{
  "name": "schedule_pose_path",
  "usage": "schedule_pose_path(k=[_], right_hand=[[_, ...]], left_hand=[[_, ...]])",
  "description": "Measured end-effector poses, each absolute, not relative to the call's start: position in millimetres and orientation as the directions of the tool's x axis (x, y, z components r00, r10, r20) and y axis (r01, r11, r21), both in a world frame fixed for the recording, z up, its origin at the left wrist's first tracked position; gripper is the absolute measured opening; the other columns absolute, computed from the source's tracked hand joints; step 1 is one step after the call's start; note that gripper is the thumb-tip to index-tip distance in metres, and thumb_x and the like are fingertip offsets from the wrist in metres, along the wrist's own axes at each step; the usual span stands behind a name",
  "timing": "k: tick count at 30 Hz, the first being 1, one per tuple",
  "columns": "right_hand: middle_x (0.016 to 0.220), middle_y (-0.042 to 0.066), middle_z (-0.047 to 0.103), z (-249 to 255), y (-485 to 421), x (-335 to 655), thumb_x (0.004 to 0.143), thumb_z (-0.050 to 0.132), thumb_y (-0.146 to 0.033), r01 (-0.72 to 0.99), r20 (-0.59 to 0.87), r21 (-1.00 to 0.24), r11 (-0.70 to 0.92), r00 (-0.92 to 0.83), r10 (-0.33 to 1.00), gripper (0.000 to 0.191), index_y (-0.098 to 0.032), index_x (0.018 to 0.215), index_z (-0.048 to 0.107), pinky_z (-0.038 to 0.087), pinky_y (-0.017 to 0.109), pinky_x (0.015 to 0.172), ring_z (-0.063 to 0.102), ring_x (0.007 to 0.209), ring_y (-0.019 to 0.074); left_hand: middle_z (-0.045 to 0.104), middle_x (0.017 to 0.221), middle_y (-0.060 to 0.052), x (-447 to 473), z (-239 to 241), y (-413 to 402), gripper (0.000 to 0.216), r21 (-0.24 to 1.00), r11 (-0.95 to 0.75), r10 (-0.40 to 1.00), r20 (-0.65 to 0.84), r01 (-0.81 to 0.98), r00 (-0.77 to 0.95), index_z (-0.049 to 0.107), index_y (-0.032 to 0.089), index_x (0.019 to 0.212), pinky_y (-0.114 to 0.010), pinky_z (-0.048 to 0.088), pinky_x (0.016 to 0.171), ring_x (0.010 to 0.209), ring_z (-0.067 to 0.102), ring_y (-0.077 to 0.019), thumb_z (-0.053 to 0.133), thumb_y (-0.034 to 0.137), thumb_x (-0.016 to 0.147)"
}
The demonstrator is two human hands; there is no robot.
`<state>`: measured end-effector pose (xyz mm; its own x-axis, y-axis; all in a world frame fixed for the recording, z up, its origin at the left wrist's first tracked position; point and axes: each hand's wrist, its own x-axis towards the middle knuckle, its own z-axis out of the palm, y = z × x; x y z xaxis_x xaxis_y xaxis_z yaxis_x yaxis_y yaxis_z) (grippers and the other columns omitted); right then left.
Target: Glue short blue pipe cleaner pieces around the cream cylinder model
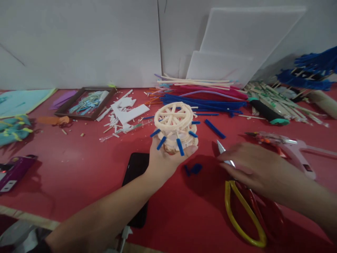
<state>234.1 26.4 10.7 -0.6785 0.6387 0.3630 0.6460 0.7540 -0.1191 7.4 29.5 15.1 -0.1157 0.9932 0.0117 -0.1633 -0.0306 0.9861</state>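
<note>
My left hand (164, 160) holds up a small cream stick model (175, 128) shaped like two wheels joined by short blue pipe-cleaner pieces. It is lifted just above the red table (79, 165). My right hand (252, 165) rests on a pair of scissors (243, 207) with red and yellow handles lying on the table; the blade tip pokes out left of my fingers. Small blue pipe-cleaner scraps (193, 169) lie between the two hands.
A black phone (137, 182) lies under my left forearm. Behind are a heap of coloured pipe cleaners (202, 95), white foam boards (237, 49), a pink glue gun (297, 153), a framed picture (85, 102), white foam offcuts (125, 110) and a purple box (14, 172).
</note>
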Motion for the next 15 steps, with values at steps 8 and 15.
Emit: schedule_pose_path(k=[8,15], right_hand=[[0.096,0.009,0.074,-10.2,42.0,184.7,0.083,0.057,-0.004,0.506,0.057,-0.099,0.857,-0.857,0.513,0.025,-0.018,0.098,0.071,0.057,0.032,0.078,0.07,0.083,0.0198],[0.092,0.007,0.072,-7.7,40.4,182.6,0.081,0.06,-0.007,0.522,0.019,-0.222,0.823,-0.842,0.539,0.017,-0.02,0.085,0.07,0.056,0.034,0.087,0.069,0.091,0.0208]], left_hand=[[0.08,0.093,-0.006,5.9,13.4,32.1,0.035,0.988,-0.102,0.991,0.091,-0.115,-0.093,0.069,0.019,0.089,-0.042,0.066,0.086,0.088,0.078,-0.0252,0.087,0.019,0.059],[0.08,0.09,-0.005,5.5,11.7,31.9,0.032,0.987,-0.109,0.991,0.099,-0.115,-0.085,0.07,0.019,0.086,-0.039,0.067,0.083,0.084,0.078,-0.0239,0.087,0.02,0.059]])
